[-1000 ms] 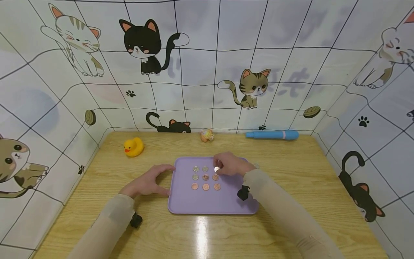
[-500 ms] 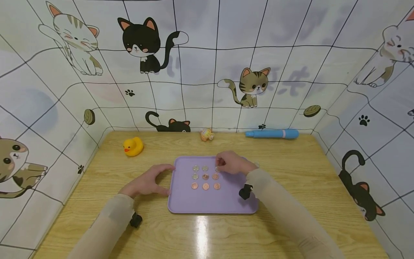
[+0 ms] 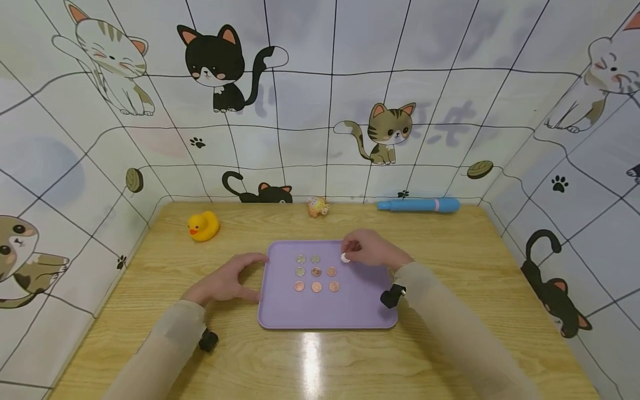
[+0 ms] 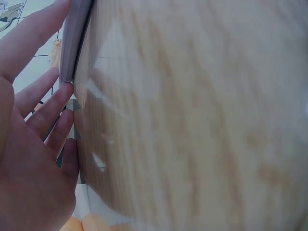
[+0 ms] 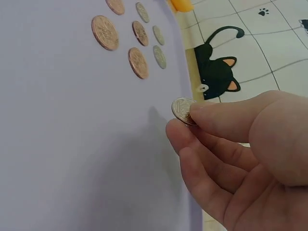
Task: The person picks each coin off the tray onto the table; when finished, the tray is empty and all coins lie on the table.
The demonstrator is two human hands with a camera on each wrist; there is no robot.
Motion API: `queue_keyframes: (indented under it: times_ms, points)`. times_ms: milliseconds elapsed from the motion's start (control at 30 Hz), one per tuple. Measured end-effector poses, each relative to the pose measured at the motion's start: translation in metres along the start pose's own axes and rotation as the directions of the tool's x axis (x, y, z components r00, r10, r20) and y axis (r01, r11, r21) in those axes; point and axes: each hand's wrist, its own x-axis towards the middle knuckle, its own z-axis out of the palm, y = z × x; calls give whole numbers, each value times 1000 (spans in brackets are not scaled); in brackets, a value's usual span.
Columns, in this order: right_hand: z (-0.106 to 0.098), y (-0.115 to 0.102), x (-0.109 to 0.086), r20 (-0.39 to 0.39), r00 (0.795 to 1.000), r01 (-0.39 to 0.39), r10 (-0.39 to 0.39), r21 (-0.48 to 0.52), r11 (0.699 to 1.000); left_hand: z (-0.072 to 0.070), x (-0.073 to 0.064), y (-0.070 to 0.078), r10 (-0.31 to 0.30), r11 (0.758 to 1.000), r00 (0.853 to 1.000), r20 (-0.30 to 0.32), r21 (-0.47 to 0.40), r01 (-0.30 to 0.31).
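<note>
A lilac tray (image 3: 327, 311) lies on the wooden table, bearing several copper coins (image 3: 316, 286) and three silvery ones (image 3: 300, 259) in rows. My right hand (image 3: 375, 249) is over the tray's far right part. It pinches a silvery coin (image 5: 183, 110) between thumb and fingertips, and in the right wrist view the coin appears raised off the tray. Against the tray's left edge rest the thumb and fingertips of my left hand (image 3: 227, 280), spread apart. The left wrist view shows that hand's fingers (image 4: 55, 108) extended beside the tray rim (image 4: 74, 48).
Along the table's back stand a yellow rubber duck (image 3: 203, 226), a small colourful figurine (image 3: 318, 207) and a blue pen-like tube (image 3: 418, 205). Cat-printed cloth walls (image 3: 310, 111) enclose the back and sides of the table.
My right hand has moved right and slightly away from the rows, carrying the silvery coin from the end of the far row. The left hand stays at the tray's edge.
</note>
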Motion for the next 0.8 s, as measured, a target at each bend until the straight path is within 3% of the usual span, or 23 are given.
queue_keyframes:
  times_ms: [233, 467, 800]
  points:
    - [-21, 18, -27, -84, 996, -21, 28, 85, 996, 1, -1, 0, -11, 1000, 1000, 6, 4, 11]
    - [-49, 45, -61, -126, 985, -95, 119, 186, 978, 1, -1, 1, 11, 1000, 1000, 7, -2, -11]
    - [-67, 82, -91, -191, 970, -133, 148, 88, 987, 0, 0, -1, -4, 1000, 1000, 7, 5, 4]
